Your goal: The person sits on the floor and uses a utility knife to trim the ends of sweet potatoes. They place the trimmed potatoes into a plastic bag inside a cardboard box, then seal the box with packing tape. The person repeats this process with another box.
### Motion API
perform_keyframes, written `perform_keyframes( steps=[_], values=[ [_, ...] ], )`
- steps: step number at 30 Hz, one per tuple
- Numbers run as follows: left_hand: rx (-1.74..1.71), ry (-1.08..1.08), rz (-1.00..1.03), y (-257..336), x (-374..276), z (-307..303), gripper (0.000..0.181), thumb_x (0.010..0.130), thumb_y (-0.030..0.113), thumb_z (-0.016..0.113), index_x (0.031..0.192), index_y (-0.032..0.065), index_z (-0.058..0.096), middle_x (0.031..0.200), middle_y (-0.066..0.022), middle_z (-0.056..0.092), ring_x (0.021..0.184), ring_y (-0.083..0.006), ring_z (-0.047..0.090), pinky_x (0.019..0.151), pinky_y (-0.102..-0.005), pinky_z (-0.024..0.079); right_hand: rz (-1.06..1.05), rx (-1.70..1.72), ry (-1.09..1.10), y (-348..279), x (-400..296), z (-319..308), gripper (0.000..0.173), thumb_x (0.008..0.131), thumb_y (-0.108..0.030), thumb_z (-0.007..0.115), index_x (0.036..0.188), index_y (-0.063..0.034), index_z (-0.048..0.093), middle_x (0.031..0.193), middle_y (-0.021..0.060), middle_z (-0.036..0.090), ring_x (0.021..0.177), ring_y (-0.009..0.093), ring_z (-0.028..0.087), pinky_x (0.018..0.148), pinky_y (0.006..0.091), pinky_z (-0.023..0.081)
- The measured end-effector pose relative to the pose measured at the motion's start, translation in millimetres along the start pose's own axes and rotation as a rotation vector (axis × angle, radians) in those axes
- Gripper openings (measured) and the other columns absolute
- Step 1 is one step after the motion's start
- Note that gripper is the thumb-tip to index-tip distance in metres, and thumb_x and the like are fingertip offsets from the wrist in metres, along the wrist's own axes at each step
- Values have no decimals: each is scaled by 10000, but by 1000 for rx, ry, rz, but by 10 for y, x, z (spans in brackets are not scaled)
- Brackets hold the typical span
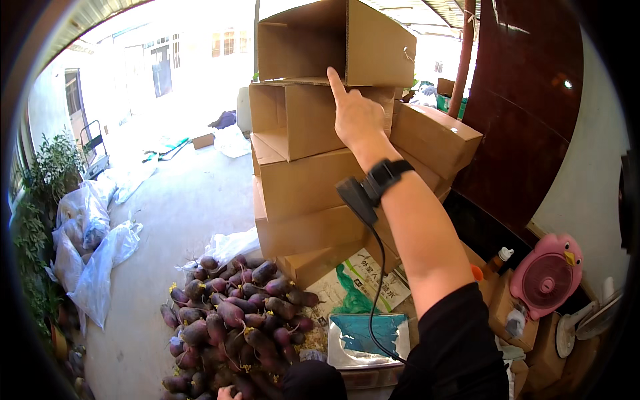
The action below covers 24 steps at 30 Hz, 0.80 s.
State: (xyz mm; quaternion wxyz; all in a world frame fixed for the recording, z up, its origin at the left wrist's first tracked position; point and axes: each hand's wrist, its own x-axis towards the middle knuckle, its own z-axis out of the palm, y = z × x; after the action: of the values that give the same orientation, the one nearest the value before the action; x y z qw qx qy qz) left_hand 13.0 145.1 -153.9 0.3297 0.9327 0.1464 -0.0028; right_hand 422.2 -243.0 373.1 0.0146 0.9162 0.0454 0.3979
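My right hand (359, 116) reaches up before stacked cardboard boxes (310, 182), its index finger extended and the others curled, with nothing seen in it. The fingertip overlaps the lower edge of the open top box (380, 45); contact cannot be told. A black strap with a device and cable (382, 182) is on that wrist. Only a small part of my left hand (230, 393) shows at the bottom edge, by a heap of dark purple root vegetables (231, 314); its grip is hidden. Right of the heap is a metal-topped scale (369, 340) with blue-green covering on its plate.
Plastic bags (95, 245) and leafy plants (55, 165) line the left side. A pink fan (547, 282) stands at the right, near a bottle (500, 260) with a white top. Green netting (352, 295) lies behind the scale. Another cardboard box (435, 135) sits right of the stack.
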Motion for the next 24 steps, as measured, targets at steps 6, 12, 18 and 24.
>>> perform_keyframes(
  steps=[6,12,18,24],
  values=[
    [-7,-72,-61,-48,-72,88,376,798,263,699,1094,39,641,1099,-193,616,1005,-359,583,889,-405,479,119,-159,56,145,283,107,142,892,-105,472,1015,-62,528,849,108,694,804,303,688,683,428,541],
    [-13,-31,25,377,-3,18,362,825,249,670,1107,27,629,1094,-180,620,1026,-344,579,892,-392,476,-32,-307,280,826,150,-273,78,900,-147,503,861,-111,561,718,107,670,710,316,677,586,417,530],
    [-228,85,136,885,248,-53,319,735,138,693,1029,16,666,997,-161,665,921,-270,643,844,-350,500,-134,-275,595,1086,-624,-1422,133,895,-269,565,824,-158,584,595,61,619,570,272,626,487,389,464],
    [-848,-109,162,2476,326,-683,483,848,38,592,1314,21,471,1012,-43,613,811,-79,572,685,-207,472,-34,293,778,1356,-1462,-2640,177,879,-180,664,1010,-62,681,706,22,632,639,81,586,596,222,470]
  ],
)
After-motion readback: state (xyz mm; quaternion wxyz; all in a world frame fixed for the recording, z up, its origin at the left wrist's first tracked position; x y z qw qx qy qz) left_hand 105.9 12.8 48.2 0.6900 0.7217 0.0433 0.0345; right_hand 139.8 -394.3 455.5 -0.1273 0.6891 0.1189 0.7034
